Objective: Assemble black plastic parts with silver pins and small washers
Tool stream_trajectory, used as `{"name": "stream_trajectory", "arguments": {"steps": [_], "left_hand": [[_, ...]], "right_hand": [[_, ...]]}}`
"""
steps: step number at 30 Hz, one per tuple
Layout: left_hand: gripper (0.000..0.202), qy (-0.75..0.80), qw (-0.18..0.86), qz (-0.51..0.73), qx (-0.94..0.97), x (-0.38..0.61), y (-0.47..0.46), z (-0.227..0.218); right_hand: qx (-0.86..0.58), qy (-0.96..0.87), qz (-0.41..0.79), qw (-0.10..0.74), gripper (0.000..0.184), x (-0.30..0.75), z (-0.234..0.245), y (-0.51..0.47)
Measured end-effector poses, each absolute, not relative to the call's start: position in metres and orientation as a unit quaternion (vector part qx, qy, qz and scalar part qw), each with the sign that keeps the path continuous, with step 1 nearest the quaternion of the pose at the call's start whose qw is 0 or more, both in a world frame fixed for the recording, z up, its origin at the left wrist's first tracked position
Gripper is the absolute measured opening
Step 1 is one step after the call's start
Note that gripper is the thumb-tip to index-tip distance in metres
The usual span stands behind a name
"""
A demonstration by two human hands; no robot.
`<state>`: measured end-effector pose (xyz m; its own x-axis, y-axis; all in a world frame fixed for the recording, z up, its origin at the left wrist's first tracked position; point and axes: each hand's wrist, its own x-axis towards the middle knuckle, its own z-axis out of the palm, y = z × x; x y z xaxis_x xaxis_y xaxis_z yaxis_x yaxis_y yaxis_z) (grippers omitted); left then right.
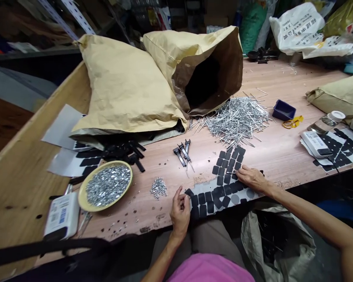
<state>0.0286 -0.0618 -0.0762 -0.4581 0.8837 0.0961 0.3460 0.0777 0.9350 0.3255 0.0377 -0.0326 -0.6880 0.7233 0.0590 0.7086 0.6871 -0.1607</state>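
My right hand (251, 179) is closed over the black rounded pads (224, 167) at the table's front. A short thin metal pin (230, 172) pokes out leftward from its fingertips. My left hand (181, 211) hovers by the table edge with its fingers curled and pinched; anything inside them is too small to make out. Beside it, more black pads (202, 198) lie in rows on a pale sheet. Several small metal washers (158, 188) form a little pile to the left. Farther back lie black plastic parts with metal pins (183, 154), grouped together.
A heap of metal pins (238, 119) lies before an open paper sack (207, 74). Another sack (129, 86) stands left, above a yellow bowl (82, 196) of small metal pieces. A dark blue tray (284, 110) and a lidded jar (326, 121) sit right. A sack (300, 239) stands below the edge.
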Motion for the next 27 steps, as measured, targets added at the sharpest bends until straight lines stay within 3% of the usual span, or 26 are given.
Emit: {"name": "stream_trajectory", "arguments": {"steps": [8,12,16,24,27], "left_hand": [[0.041,0.668,0.256,0.52,0.467,0.029,-0.061,-0.075],[0.041,0.664,0.251,0.523,0.471,0.028,-0.061,-0.078],[0.041,0.664,0.247,0.525,0.471,0.027,-0.061,-0.08],[0.042,0.672,0.262,0.513,0.465,0.026,-0.061,-0.079],[0.043,0.675,0.266,0.512,0.46,0.027,-0.061,-0.078]], "right_hand": [[-0.398,-0.917,0.01,0.023,0.023,0.322,-0.03,0.033],[-0.544,-0.837,0.027,0.049,0.024,0.333,-0.024,0.063],[-0.63,-0.777,0.012,0.021,0.025,0.341,-0.02,0.085],[-0.619,-0.782,-0.065,0.013,0.027,0.339,-0.018,0.085],[-0.494,-0.868,-0.055,-0.007,0.029,0.329,-0.025,0.062]]}}
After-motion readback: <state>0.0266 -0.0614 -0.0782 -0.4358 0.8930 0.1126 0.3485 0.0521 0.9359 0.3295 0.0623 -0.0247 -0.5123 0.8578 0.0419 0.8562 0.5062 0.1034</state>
